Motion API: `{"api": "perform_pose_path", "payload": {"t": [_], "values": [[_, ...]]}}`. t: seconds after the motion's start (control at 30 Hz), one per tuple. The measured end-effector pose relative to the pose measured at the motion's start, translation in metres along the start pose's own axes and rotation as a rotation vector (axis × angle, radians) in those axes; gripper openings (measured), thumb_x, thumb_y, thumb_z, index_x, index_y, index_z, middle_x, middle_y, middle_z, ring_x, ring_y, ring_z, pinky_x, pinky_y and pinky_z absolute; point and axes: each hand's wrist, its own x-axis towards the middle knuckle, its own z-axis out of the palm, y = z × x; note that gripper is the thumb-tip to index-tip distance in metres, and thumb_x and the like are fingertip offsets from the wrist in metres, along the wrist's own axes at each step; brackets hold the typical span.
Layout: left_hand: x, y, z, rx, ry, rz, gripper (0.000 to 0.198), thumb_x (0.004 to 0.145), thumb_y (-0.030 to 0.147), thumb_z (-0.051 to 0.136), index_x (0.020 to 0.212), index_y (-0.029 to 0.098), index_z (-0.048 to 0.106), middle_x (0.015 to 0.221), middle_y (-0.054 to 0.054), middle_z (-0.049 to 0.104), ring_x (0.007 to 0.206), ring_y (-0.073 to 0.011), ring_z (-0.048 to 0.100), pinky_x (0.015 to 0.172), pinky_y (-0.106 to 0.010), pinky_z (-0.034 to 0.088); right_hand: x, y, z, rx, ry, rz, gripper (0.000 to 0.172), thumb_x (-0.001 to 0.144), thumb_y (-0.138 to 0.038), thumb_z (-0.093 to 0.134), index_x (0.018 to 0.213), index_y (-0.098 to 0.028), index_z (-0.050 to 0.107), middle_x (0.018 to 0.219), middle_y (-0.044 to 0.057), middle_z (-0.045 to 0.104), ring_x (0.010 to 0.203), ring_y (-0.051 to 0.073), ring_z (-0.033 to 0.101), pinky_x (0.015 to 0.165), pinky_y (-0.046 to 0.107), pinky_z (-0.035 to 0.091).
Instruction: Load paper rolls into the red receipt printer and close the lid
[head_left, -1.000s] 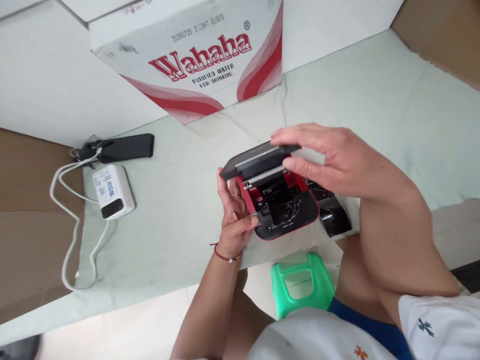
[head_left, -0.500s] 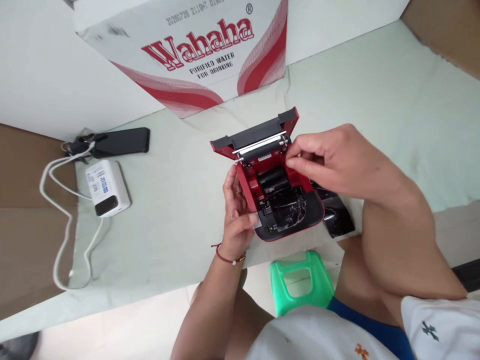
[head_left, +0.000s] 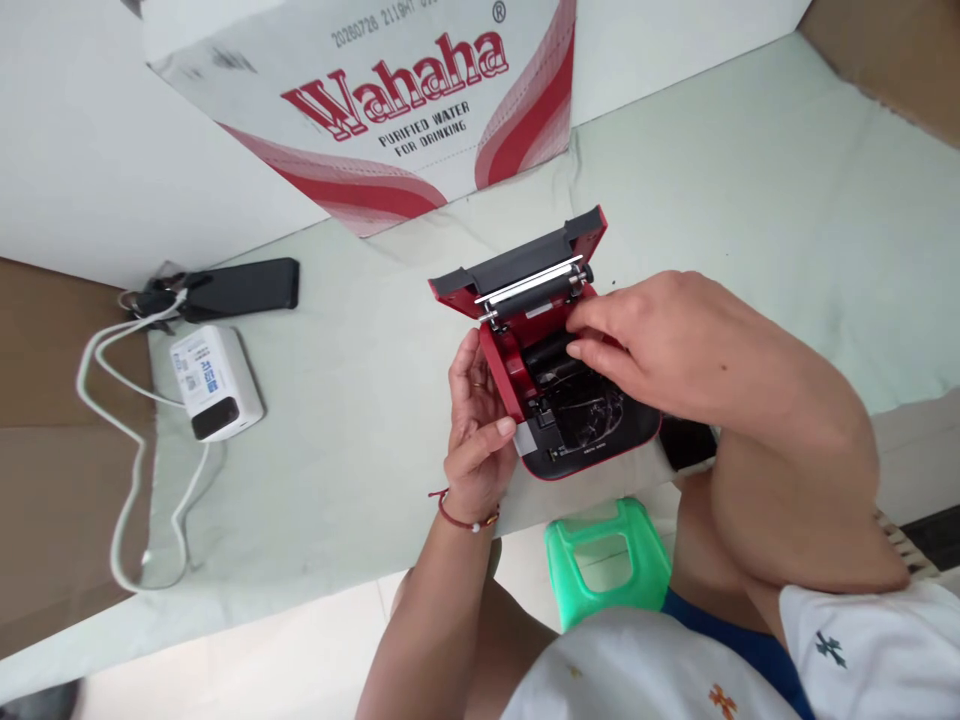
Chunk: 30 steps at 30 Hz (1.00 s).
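Observation:
A small red and black printer [head_left: 596,458] lies on the cloth with its lid [head_left: 517,262] raised; a black roller [head_left: 534,292] with a metal shaft runs across the lid. My left hand [head_left: 480,435] grips the printer's left side, thumb on a grey patch at the front corner. Inside the red bay sits a black roll [head_left: 549,358], and shiny black film [head_left: 592,415] spreads from it over the front. My right hand [head_left: 652,335] reaches in from the right, curled fingertips at the roll's right end. Its palm hides the printer's right wall.
A white Wahaha carton [head_left: 420,110] stands behind. On the left lie a black phone-like device [head_left: 244,287], a white power bank [head_left: 217,380] and a looped white cable [head_left: 120,500]. Black film [head_left: 686,443] lies right of the printer. A green stool [head_left: 559,570] stands below the table edge.
My right hand has moved from the printer's right wall down and inward to the roll. The printer has shifted slightly right and turned a little, with my left hand still on it.

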Motion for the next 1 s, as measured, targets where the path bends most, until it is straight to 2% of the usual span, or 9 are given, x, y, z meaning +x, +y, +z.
{"api": "perform_pose_path", "payload": {"t": [0.1,0.2,0.4,0.5,0.67,0.77,0.83,0.9,1.0], "values": [[0.001,-0.001,-0.002,-0.006,0.019,0.014,0.091,0.085,0.065,0.094,0.168,0.050,0.061,0.184,-0.001,0.057,0.174,-0.0404,0.053,0.144,-0.061,0.049,0.010,-0.011,0.006,-0.034,-0.047,-0.023,0.033,0.111,-0.019,0.055,0.124,-0.024,0.085,0.114,0.010,0.090,0.088,0.027,0.077,0.070,0.037,0.040],[0.002,-0.001,-0.002,-0.011,0.033,0.025,0.087,0.085,0.064,0.093,0.166,0.049,0.063,0.182,-0.001,0.060,0.172,-0.0406,0.055,0.142,-0.061,0.050,0.023,-0.025,0.011,-0.111,-0.088,0.031,0.042,0.105,-0.009,0.057,0.134,-0.024,0.084,0.125,0.013,0.091,0.091,0.028,0.080,0.066,0.037,0.040],[0.001,0.001,-0.004,-0.038,0.052,0.011,0.078,0.086,0.058,0.093,0.160,0.046,0.070,0.178,-0.001,0.064,0.175,-0.0392,0.051,0.144,-0.058,0.047,0.032,-0.041,0.016,-0.235,-0.154,0.118,0.042,0.103,-0.003,0.048,0.111,-0.016,0.086,0.110,0.022,0.089,0.094,0.036,0.083,0.064,0.039,0.043],[0.002,0.001,-0.007,-0.025,0.053,0.020,0.077,0.085,0.058,0.093,0.158,0.045,0.071,0.174,-0.002,0.066,0.174,-0.0394,0.052,0.143,-0.059,0.048,0.031,-0.038,0.019,-0.230,-0.142,0.104,0.041,0.104,-0.003,0.048,0.113,-0.017,0.085,0.111,0.021,0.089,0.095,0.036,0.083,0.065,0.039,0.042],[0.005,0.005,-0.007,-0.044,0.088,0.005,0.068,0.086,0.052,0.090,0.151,0.038,0.075,0.168,-0.006,0.070,0.168,-0.0381,0.058,0.138,-0.056,0.052,0.015,-0.017,0.013,-0.098,-0.084,-0.027,0.035,0.098,-0.011,0.064,0.126,-0.024,0.079,0.108,0.009,0.088,0.088,0.029,0.078,0.067,0.036,0.040],[0.008,0.009,-0.004,-0.104,0.121,-0.014,0.060,0.085,0.044,0.089,0.144,0.035,0.078,0.162,-0.006,0.074,0.164,-0.0355,0.060,0.135,-0.051,0.052,-0.004,0.003,-0.001,0.096,-0.005,-0.139,0.028,0.102,-0.027,0.069,0.128,-0.025,0.077,0.112,0.006,0.087,0.088,0.026,0.076,0.073,0.037,0.045],[0.009,0.011,-0.001,-0.154,0.164,-0.023,0.056,0.084,0.039,0.090,0.139,0.031,0.081,0.155,-0.008,0.076,0.156,-0.0339,0.064,0.128,-0.047,0.057,-0.018,0.019,-0.014,0.239,0.016,-0.185,0.027,0.105,-0.035,0.070,0.128,-0.026,0.078,0.103,0.003,0.084,0.079,0.023,0.072,0.072,0.037,0.046],[0.012,0.012,0.000,-0.193,0.202,-0.031,0.053,0.081,0.036,0.091,0.133,0.028,0.084,0.147,-0.009,0.079,0.147,-0.0324,0.069,0.119,-0.042,0.061,-0.030,0.039,-0.025,0.306,0.010,-0.152,0.028,0.108,-0.041,0.067,0.129,-0.028,0.079,0.086,-0.001,0.077,0.068,0.020,0.065,0.067,0.036,0.044],[0.015,0.012,0.000,-0.214,0.223,-0.035,0.050,0.078,0.034,0.093,0.127,0.027,0.086,0.138,-0.009,0.080,0.134,-0.0295,0.072,0.111,-0.039,0.063,-0.036,0.075,-0.025,0.173,-0.026,0.052,0.023,0.104,-0.039,0.068,0.120,-0.028,0.079,0.075,0.000,0.071,0.063,0.021,0.061,0.063,0.037,0.041]]}}
